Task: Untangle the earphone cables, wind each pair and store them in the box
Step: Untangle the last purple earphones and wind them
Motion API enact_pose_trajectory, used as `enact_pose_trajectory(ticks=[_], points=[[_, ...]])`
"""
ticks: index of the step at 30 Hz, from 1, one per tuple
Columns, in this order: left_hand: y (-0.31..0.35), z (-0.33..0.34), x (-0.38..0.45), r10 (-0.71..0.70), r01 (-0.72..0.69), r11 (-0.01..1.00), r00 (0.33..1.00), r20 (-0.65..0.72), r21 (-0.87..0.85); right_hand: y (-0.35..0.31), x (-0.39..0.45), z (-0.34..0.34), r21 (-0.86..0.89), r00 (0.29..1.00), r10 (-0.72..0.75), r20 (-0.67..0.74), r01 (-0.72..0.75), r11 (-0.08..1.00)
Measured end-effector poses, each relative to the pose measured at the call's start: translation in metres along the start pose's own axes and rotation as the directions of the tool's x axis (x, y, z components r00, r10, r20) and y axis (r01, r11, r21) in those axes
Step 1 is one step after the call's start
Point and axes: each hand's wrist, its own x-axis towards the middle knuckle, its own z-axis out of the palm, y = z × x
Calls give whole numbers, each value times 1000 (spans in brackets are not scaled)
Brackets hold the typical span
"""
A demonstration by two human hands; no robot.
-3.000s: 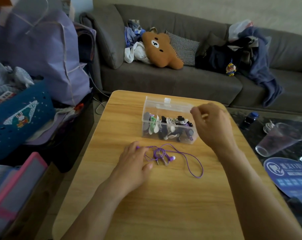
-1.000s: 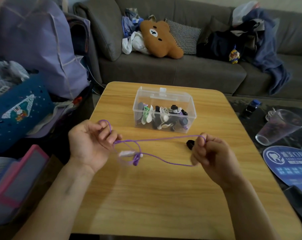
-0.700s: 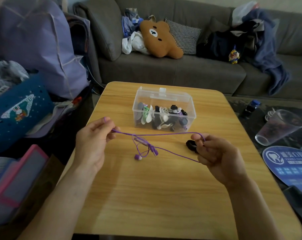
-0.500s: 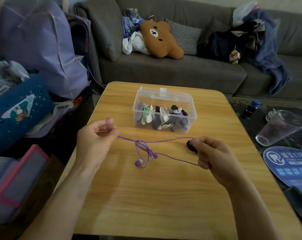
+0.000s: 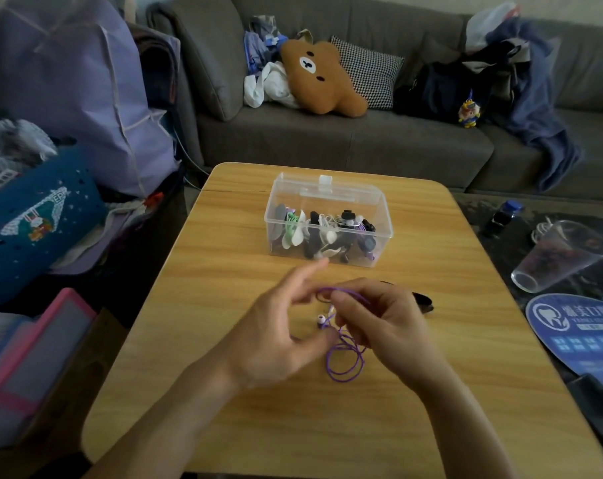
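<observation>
Purple earphones (image 5: 345, 361) hang in loose loops between my two hands above the wooden table (image 5: 293, 409). My left hand (image 5: 276, 333) has its forefinger stretched out; the cable passes over its fingers and its thumb presses near the earbuds. Close beside it, my right hand (image 5: 388, 323) pinches the cable at the top of the loop. Beyond the hands stands the clear plastic box (image 5: 345, 195) with its lid down, and several wound earphones show inside. A small black object (image 5: 423, 300) lies on the table behind my right hand, partly hidden.
To the right, on a dark surface, are a clear cup (image 5: 562, 257) on its side, a small dark bottle (image 5: 504, 216) and a blue round fan (image 5: 580, 330). Bags and a pink-edged case (image 5: 34, 357) crowd the left. A grey sofa (image 5: 327, 140) stands behind the table.
My hands were apart with the cable stretched between them; now they have come together and the cable hangs in loops. The black object now lies on the table behind my right hand.
</observation>
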Motion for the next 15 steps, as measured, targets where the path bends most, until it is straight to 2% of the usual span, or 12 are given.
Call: enact_pose_trajectory(ticks=[1,3,5,7,8,10,11,12,13,14,15], points=[[0,7,1,-14,15,998,1000,14,-62,-1,-1,3,5,1000,-8,29,8,1000],[-1,9,4,-66,64,996,997,-26,-66,-3,-1,2,26,1000,-16,20,15,1000],[-4,2,6,-105,105,994,991,-83,6,-6,-1,-5,52,998,1,-58,2,999],[-6,-5,9,-107,116,993,972,-208,29,-7,1,-13,34,983,-1,-182,7,999],[-6,-9,10,-142,141,990,941,-308,-27,-5,3,-17,-6,962,-8,-274,7,1000],[-7,-22,15,-291,152,938,831,-474,-310,-1,6,-29,-44,882,6,-472,-30,999],[-6,-30,18,-392,116,850,791,-469,-514,0,7,-35,18,841,56,-538,-54,998],[-6,-38,19,-484,85,718,774,-408,-691,-1,7,-41,136,819,135,-559,-69,988],[-6,-46,20,-541,71,600,770,-338,-797,-2,8,-48,275,813,219,-539,-76,958],[-7,-53,19,-568,87,550,768,-296,-831,-2,9,-53,405,815,293,-500,-79,911],[-8,-59,17,-576,115,562,765,-287,-819,-2,9,-57,499,815,353,-459,-92,862]])
